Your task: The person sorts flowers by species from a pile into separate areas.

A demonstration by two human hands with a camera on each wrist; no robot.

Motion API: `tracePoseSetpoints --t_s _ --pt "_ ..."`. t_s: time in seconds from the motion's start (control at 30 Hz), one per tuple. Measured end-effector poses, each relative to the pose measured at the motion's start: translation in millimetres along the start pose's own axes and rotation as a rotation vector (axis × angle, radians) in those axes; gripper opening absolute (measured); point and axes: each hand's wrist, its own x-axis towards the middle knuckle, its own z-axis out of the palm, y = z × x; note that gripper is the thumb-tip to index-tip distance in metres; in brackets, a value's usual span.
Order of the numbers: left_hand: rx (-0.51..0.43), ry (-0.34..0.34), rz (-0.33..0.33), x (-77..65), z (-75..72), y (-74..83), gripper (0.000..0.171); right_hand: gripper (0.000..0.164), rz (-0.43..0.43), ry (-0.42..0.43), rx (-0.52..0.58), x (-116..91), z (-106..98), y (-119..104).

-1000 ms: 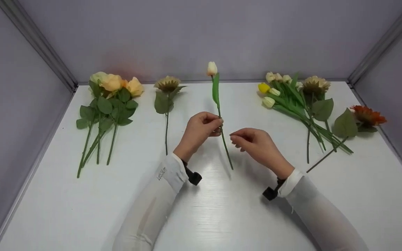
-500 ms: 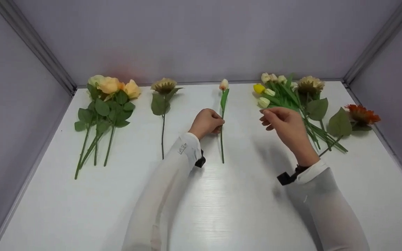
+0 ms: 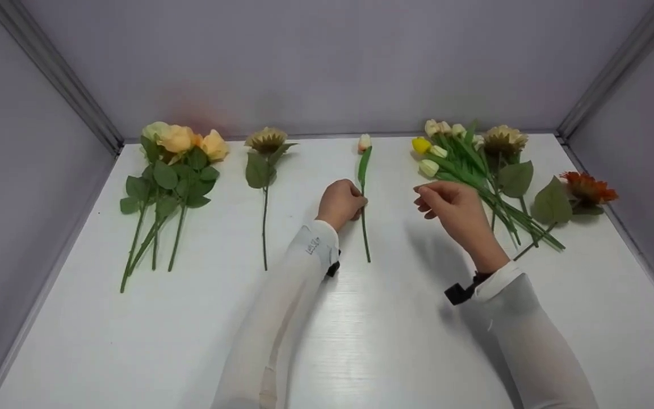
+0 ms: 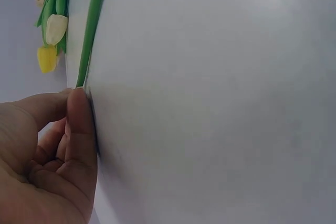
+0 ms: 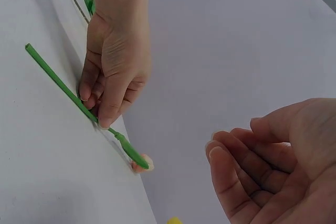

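A single pale pink-and-white tulip lies near the middle of the white table, its blossom towards the back wall. My left hand pinches its green stem about midway between thumb and fingers, low at the tabletop. The left wrist view shows the stem coming out from the fingertips. Raised above the table to the right, my right hand holds nothing, its fingers loosely bent. It is nearest to a bunch of tulips, white ones and a yellow one. The right wrist view shows this hand apart from the pinched stem.
Peach and cream roses lie at the back left. Beside them is a beige sunflower-like bloom. Another beige bloom and an orange-red flower lie on the right. Walls close off the back and sides.
My left hand has lowered the tulip to the tabletop and turned its stem nearly straight. My right hand has moved away to the right, then slightly back left over the last half second.
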Motion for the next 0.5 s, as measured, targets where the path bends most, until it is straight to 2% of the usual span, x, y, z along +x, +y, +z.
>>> tracePoseSetpoints --t_s 0.1,0.23,0.33,0.5 --pt "-0.052 -0.007 -0.007 -1.9 -2.5 -3.5 0.013 0.038 0.010 -0.017 -0.021 0.5 2.9 3.1" --pt "-0.039 -0.006 0.031 -7.5 -10.2 -7.2 0.019 0.038 0.026 -0.023 -0.036 1.4 3.9 4.1" --pt "0.004 0.007 0.085 -14.4 -17.6 -8.6 0.024 0.037 0.043 -0.028 -0.042 2.8 1.4 4.3" --pt "0.111 0.043 0.227 -35.0 -32.6 -12.6 0.035 0.038 0.068 -0.019 -0.056 6.0 -13.7 8.8"
